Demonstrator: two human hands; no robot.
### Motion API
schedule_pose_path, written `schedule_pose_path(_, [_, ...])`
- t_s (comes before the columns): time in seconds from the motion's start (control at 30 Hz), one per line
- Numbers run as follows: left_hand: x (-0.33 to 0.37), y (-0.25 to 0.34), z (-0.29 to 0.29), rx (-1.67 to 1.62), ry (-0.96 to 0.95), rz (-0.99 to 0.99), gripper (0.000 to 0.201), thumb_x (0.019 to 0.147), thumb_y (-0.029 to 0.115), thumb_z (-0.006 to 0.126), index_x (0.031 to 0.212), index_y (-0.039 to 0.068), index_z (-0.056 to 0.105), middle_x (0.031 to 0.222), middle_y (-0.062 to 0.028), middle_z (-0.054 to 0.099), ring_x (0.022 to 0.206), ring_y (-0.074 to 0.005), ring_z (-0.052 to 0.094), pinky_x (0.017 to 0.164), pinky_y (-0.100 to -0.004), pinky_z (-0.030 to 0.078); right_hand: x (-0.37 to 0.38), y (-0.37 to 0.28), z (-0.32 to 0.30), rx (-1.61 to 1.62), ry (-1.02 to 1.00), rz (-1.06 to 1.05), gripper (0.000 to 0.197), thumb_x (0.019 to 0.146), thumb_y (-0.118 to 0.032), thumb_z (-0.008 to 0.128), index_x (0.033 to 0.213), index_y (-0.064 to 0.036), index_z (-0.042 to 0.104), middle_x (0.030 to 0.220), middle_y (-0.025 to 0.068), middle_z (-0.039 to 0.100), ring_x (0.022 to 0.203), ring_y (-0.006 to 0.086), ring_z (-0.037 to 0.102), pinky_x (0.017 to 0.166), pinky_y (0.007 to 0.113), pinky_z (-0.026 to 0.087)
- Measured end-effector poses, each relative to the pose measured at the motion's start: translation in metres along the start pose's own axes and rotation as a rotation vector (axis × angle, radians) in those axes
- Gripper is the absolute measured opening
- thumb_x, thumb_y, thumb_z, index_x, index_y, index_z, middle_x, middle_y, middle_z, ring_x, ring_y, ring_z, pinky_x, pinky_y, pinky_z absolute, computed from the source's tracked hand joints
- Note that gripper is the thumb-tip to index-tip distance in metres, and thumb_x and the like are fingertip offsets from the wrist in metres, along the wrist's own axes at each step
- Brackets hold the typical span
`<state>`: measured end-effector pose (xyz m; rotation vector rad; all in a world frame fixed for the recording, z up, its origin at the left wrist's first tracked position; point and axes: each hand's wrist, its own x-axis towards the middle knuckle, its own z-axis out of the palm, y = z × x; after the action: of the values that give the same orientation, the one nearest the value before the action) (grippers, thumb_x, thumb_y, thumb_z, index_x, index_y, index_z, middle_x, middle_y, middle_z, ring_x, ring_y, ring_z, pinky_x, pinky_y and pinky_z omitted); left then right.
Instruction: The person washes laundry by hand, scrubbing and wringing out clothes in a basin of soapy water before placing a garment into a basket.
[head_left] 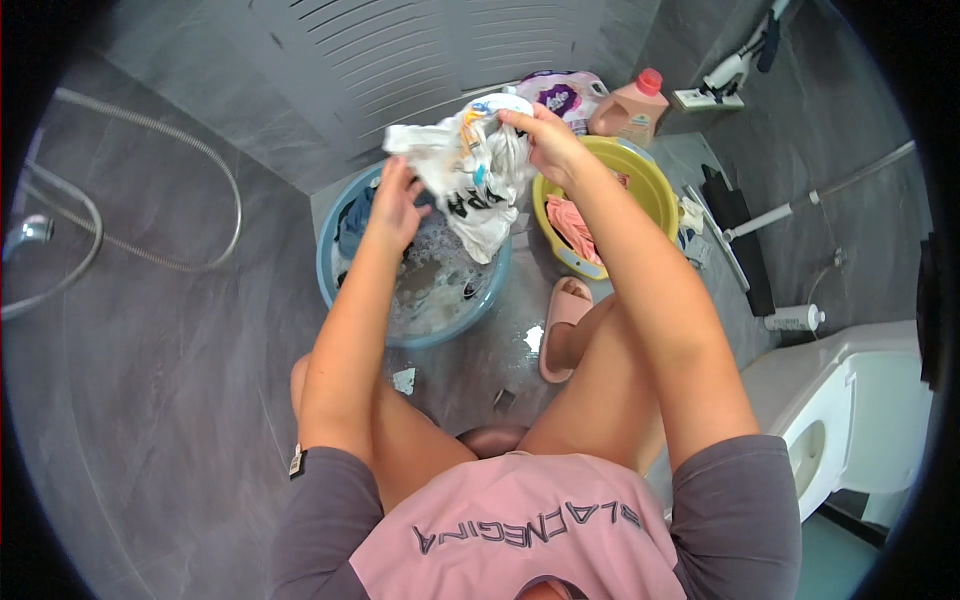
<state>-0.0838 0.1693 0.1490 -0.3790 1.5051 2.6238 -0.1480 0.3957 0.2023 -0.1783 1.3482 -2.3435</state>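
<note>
A wet white T-shirt with dark lettering and a coloured print hangs bunched over a blue basin. My right hand pinches the shirt at its upper right edge and holds it up. Beside the shirt's left edge is my left hand, its fingers apart and slightly curled, with nothing visibly gripped. Below, the basin contains foamy water and dark blue clothes along its left side. To the right, a yellow basin contains pink clothing.
Behind the yellow basin stand a pink detergent bottle and a white-and-purple package. A floor squeegee leans at the right, near a white bottle and a toilet. A shower hose hangs at the left.
</note>
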Motion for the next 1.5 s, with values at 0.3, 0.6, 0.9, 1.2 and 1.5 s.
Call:
schedule_pose_path(0.3, [0.087,-0.116,0.121,0.009,-0.230,-0.149,0.057,0.086,0.051,0.047,0.131,0.019,0.035,0.129,-0.0021,0.044,0.115,-0.0268,0.044,0.086,-0.0637,0.032,-0.019,-0.014,-0.078,0.311,0.213,-0.188,0.030,0.069,-0.004,0.056,0.098,-0.0022,0.052,0.090,0.0115,0.058,0.083,0.0241,0.057,0.079,0.037,0.047])
schedule_pose_path(0.6, [0.128,-0.182,0.183,-0.472,-0.236,-0.210,0.027,0.089,0.017,0.051,0.110,0.001,0.047,0.107,-0.0154,0.057,0.098,-0.0291,0.057,0.085,-0.0452,0.046,-0.040,-0.013,-0.200,0.437,0.579,-0.080,0.030,0.085,-0.020,0.052,0.104,0.0019,0.054,0.099,0.0156,0.061,0.091,0.0276,0.059,0.083,0.041,0.046])
schedule_pose_path(0.9, [0.139,-0.241,0.130,-0.304,-0.015,-0.251,0.031,0.093,0.024,0.045,0.113,0.000,0.042,0.105,-0.0170,0.057,0.095,-0.0292,0.059,0.081,-0.0432,0.050,-0.047,0.059,-0.283,-0.044,0.859,0.201,0.016,0.079,-0.002,0.050,0.095,-0.0036,0.051,0.091,0.0125,0.057,0.086,0.0276,0.058,0.080,0.040,0.047])
schedule_pose_path(1.2, [0.127,-0.261,0.090,1.245,0.305,0.601,0.052,0.073,0.017,0.066,0.121,0.012,0.047,0.124,-0.0205,0.040,0.115,-0.0372,0.039,0.098,-0.0464,0.030,-0.026,0.115,-0.227,-1.260,1.263,0.130,0.033,0.073,-0.023,0.063,0.104,-0.0136,0.055,0.111,0.0144,0.050,0.105,0.0328,0.048,0.088,0.042,0.041])
schedule_pose_path(1.5, [0.097,-0.277,0.080,1.813,-0.414,0.636,0.052,0.073,0.021,0.061,0.123,0.016,0.050,0.142,-0.0165,0.024,0.129,-0.0379,0.024,0.103,-0.0510,0.024,-0.038,0.153,-0.234,-1.685,0.387,0.175,0.037,0.081,-0.020,0.049,0.117,-0.0166,0.054,0.129,0.0114,0.044,0.124,0.0255,0.036,0.100,0.045,0.031])
